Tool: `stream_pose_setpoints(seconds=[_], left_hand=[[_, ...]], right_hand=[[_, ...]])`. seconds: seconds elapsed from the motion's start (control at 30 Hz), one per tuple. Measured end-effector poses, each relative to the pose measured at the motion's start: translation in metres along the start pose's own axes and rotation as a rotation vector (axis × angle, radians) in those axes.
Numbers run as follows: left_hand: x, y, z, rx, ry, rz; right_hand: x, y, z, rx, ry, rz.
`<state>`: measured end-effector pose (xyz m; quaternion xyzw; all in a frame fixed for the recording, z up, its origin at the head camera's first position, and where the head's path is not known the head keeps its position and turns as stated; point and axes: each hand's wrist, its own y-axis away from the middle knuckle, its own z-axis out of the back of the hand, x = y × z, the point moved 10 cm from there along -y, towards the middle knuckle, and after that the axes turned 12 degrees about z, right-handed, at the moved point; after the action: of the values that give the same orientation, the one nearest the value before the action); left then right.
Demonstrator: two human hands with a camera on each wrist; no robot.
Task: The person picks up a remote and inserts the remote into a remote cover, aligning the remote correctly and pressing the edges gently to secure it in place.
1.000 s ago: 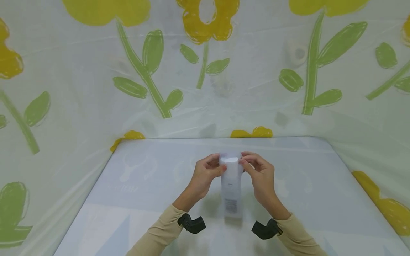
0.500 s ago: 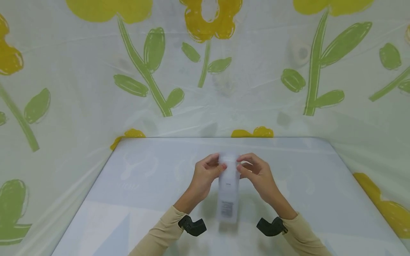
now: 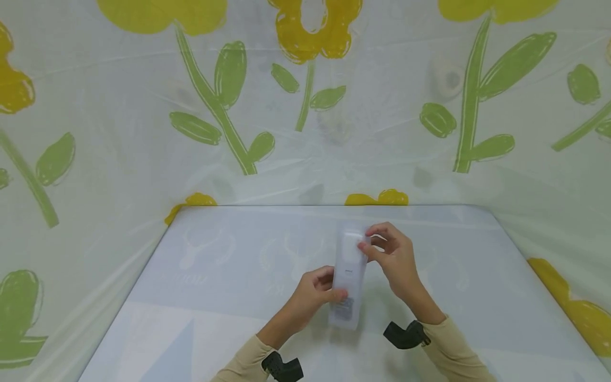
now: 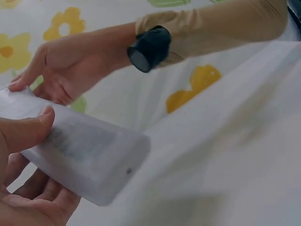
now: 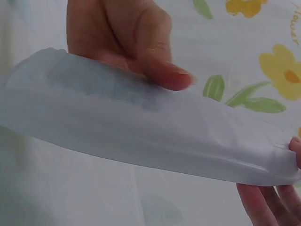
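Observation:
Between my hands is a long, narrow white object [image 3: 349, 265] wrapped in a cloudy plastic sleeve, with a block of grey print near its lower end. What is inside the sleeve cannot be made out. My left hand [image 3: 307, 298] grips the lower part from the left, thumb on top over the print and fingers beneath. The upper right edge is pinched by my right hand [image 3: 393, 257] between thumb and fingers. In the left wrist view the near end of the wrapped object [image 4: 99, 160] shows a small dark dot. It is held above the table, leaning slightly right.
A pale table [image 3: 229, 254] with faint printed shapes lies under the hands. Behind and around it hangs a white sheet [image 3: 382, 132] with yellow flowers and green leaves. Each wrist carries a black camera [image 3: 406, 335].
My left hand has slid from the object's upper end down to its lower part. The right hand shifted left and then back right. The wrapped object now leans right at the top.

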<state>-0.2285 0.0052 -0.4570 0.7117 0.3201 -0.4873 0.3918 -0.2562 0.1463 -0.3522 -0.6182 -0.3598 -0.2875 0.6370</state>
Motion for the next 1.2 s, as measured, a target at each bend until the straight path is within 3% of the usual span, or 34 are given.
stream_pose_setpoints(seconds=[0.23,0.4,0.53,0.67,0.83,1.0,1.2], left_hand=[[0.031,0.009,0.002,0.023,-0.047,0.071],[0.044,0.014,0.002,0.043,0.008,0.115],[0.047,0.017,0.003,0.031,0.061,0.11],[0.046,0.018,0.005,-0.022,0.091,0.069],[0.036,0.022,0.005,-0.086,0.036,-0.034],[0.024,0.028,0.002,-0.137,-0.027,-0.128],[0.019,0.034,-0.001,-0.17,-0.029,-0.17]], right_hand=[[-0.006,0.0,0.006,-0.034,0.033,-0.031],[-0.007,-0.001,0.011,-0.064,0.04,-0.039],[-0.007,-0.002,0.014,-0.084,0.037,-0.043],[-0.008,-0.002,0.016,-0.095,0.042,-0.069],[-0.01,-0.002,0.02,-0.106,0.062,-0.104],[-0.005,-0.006,0.023,-0.117,-0.031,-0.075],[-0.002,-0.008,0.022,-0.12,-0.088,-0.08]])
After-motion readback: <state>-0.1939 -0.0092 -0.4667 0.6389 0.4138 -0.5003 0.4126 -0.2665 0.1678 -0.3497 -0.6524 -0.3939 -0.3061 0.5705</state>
